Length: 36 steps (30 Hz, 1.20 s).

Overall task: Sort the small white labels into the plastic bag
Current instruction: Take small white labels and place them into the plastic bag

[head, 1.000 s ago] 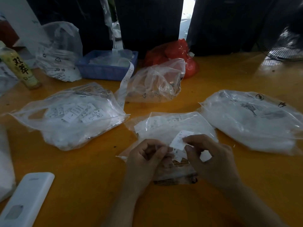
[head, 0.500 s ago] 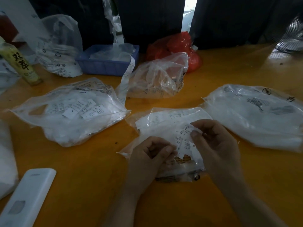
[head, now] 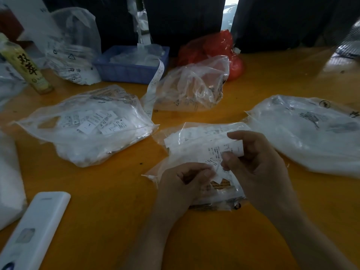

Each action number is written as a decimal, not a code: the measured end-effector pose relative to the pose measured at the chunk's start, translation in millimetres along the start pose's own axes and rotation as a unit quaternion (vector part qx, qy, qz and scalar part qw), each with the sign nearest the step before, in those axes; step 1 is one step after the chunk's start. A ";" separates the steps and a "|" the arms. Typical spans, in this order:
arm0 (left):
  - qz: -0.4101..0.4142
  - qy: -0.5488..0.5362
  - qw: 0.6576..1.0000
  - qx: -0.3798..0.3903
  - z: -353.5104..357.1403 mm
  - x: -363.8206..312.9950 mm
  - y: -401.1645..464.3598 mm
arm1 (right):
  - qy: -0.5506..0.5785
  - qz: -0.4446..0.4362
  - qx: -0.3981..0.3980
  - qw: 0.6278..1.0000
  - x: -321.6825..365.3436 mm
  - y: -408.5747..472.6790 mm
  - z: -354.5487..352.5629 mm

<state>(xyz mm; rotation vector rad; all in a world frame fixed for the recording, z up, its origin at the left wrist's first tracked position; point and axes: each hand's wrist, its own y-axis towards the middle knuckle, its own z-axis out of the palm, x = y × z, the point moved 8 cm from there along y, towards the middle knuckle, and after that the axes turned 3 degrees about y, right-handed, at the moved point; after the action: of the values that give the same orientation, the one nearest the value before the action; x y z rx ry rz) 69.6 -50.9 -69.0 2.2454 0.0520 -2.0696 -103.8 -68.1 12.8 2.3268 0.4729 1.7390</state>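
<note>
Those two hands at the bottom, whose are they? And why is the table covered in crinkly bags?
They belong to a person who wears a camera on the head, so you see what that person sees looking down. The left hand and right hand pinch small white paper labels over a clear plastic bag lying on the orange table. The labels get sorted into bags. Another bag with labels lies to the left, and a full white one to the right. Farther back stand a blue basket, a red bag and a bottle. The white flat thing at the lower left I cannot identify.
</note>
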 end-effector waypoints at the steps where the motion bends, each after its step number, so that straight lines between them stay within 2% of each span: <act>1: -0.001 0.001 1.000 -0.002 -0.1 1.1 0.5 | -0.014 -0.004 0.002 1.000 1.1 -0.7 0.9; 11: 0.004 0.020 1.000 0.012 0.5 0.6 0.2 | -0.096 -0.032 0.020 0.995 2.1 0.1 5.3; 22: 0.018 0.028 0.999 0.028 1.9 -0.6 0.8 | -0.102 -0.045 0.036 0.993 1.5 2.4 3.9; 27: 0.004 -0.003 1.000 0.027 2.6 1.6 0.7 | -0.075 -0.055 0.016 0.996 2.5 2.2 -4.4; 36: 0.002 0.011 1.000 0.028 1.8 0.7 0.1 | -0.079 -0.048 0.056 0.994 -0.8 4.1 4.3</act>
<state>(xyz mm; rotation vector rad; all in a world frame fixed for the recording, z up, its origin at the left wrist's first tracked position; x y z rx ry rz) 67.9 -51.2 -69.8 2.2989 -0.0107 -2.0698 -99.3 -72.0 12.2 2.4490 0.6569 1.5082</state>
